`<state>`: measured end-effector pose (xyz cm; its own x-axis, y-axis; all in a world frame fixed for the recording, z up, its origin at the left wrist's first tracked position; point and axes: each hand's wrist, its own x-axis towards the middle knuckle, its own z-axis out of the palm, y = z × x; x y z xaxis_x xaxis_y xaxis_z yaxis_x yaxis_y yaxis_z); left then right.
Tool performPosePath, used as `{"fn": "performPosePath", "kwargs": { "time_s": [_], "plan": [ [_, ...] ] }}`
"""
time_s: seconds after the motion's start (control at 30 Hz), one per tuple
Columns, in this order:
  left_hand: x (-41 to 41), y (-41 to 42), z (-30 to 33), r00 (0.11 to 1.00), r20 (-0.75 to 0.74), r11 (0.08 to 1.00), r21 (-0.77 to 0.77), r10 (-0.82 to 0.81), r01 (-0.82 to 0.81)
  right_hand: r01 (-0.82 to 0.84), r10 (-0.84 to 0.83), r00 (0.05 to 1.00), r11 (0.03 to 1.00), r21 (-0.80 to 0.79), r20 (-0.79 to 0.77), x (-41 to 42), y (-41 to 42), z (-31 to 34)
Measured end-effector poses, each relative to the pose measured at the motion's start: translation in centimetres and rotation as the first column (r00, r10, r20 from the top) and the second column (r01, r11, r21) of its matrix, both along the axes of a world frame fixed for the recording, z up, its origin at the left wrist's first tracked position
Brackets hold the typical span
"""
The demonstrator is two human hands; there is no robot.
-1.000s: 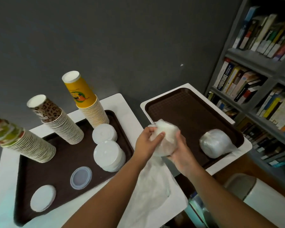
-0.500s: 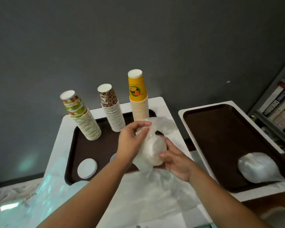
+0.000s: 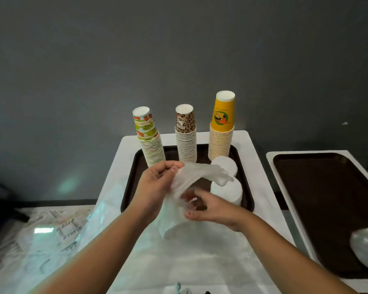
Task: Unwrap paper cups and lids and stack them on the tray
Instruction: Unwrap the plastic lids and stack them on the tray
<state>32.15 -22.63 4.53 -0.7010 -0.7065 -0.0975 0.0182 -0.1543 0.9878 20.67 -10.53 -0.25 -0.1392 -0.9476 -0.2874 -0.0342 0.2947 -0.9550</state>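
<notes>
Head view: behind the left hand [image 3: 157,187], three cup stacks [image 3: 186,143] stand on the tray [image 3: 128,185]. Left hand and right hand [image 3: 210,206] both pinch the plastic wrap [image 3: 191,179] off a lid stack; the wrapped bundle [image 3: 366,250] far right remains.

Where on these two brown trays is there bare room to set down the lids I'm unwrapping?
Right brown tray is mostly bare; only a wrapped bundle sits at its near corner. Left brown tray is crowded: three cup stacks behind, white lid stacks on the right.
</notes>
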Motion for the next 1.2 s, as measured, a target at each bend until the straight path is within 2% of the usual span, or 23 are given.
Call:
{"fn": "performPosePath", "kwargs": {
  "time_s": [0.07,0.13,0.27,0.4,0.57,0.63,0.77,0.93,1.03,1.1,1.2],
  "plan": [
    [0.7,-0.1,-0.1,1.000,0.019,1.000,-0.022,-0.007,0.008,0.092,-0.079,0.967,0.995,-0.042,0.241,0.3,-0.7,1.1],
    [1.4,-0.1,-0.1,0.999,0.016,0.999,-0.039,-0.037,0.038,0.205,-0.151,0.855,0.977,-0.054,0.497,0.6,-1.5,2.4],
    [2.7,-0.5,0.4,0.996,0.008,0.994,-0.070,-0.085,0.085,0.360,-0.266,0.773,0.931,-0.053,0.576,1.6,-3.2,3.5],
    [3.7,-1.5,0.7,0.997,-0.019,0.989,-0.124,-0.080,0.077,0.424,-0.299,0.721,0.904,-0.056,0.625,2.6,-3.8,4.5],
    [5.0,-2.3,0.8,0.997,-0.025,0.989,-0.130,-0.075,0.071,0.347,-0.219,0.779,0.931,-0.113,0.588,3.3,-3.3,5.1],
    [5.3,-2.6,0.4,0.997,0.025,0.984,-0.162,-0.077,0.080,0.286,-0.174,0.801,0.952,-0.110,0.573,3.5,-3.1,5.1],
    [5.8,-2.3,-0.2,0.984,0.170,0.953,-0.283,-0.059,0.106,0.211,-0.182,0.905,0.977,-0.034,0.383,3.7,-3.3,3.7],
    [6.3,-1.7,0.2,0.936,0.344,0.989,-0.096,-0.077,0.116,0.249,-0.248,0.942,0.968,0.027,0.225,4.5,-3.2,2.7],
    [6.5,-2.1,0.0,0.917,0.353,0.982,0.038,-0.187,0.186,0.255,-0.252,0.953,0.967,0.004,0.166,5.2,-3.6,2.7],
    [6.7,-2.2,-0.6,0.900,0.352,0.965,0.045,-0.257,0.258,0.262,-0.253,0.951,0.965,-0.029,0.180,5.9,-4.0,2.7],
    [6.9,-2.4,-1.3,0.919,0.299,0.966,0.051,-0.259,0.255,0.251,-0.223,0.932,0.966,-0.062,0.287,6.4,-4.1,2.6]
  ]
}}
